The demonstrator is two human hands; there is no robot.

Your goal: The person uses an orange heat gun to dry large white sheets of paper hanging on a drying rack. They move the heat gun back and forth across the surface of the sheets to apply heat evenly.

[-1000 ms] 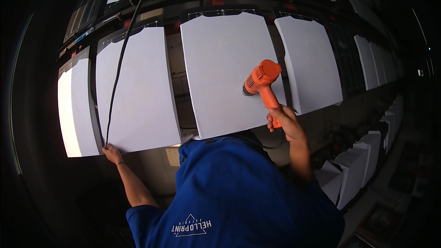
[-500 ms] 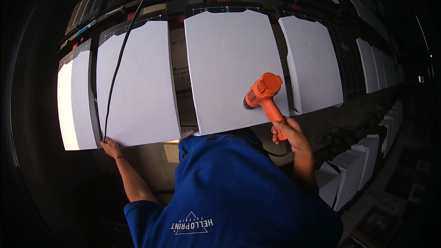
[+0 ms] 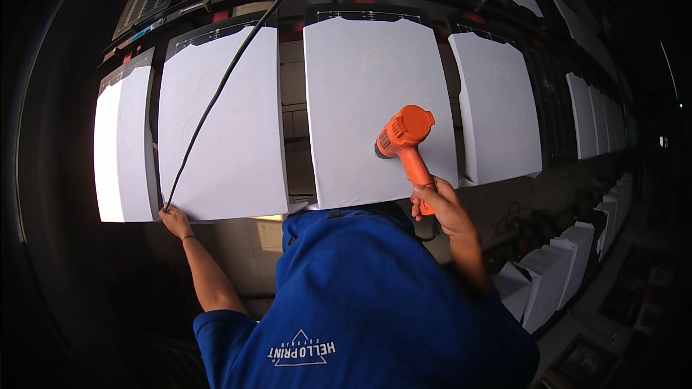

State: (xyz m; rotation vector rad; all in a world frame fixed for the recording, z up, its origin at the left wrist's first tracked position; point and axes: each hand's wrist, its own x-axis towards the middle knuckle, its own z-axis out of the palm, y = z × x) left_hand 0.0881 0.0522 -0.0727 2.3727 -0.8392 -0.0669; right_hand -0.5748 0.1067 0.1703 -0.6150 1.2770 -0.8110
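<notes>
My right hand (image 3: 438, 205) grips the handle of an orange heat gun (image 3: 404, 137). Its nozzle points at the lower right part of the middle white sheet (image 3: 360, 101), which lies on a dark pallet. My left hand (image 3: 175, 220) is stretched out to the lower left corner of the neighbouring white sheet (image 3: 223, 122). It pinches a black cable (image 3: 216, 97) that runs up across that sheet to the top of the view. My blue shirt (image 3: 367, 302) fills the lower middle.
More white sheets on dark pallets form a curved row: one at far left (image 3: 119, 151), one to the right (image 3: 497, 115), and several further right (image 3: 587, 112). White boards (image 3: 562, 274) stand lower right. Surroundings are dark.
The heat gun dipped a little over the middle sheet, then came slightly back up and left. My left hand stayed at the sheet corner with the cable.
</notes>
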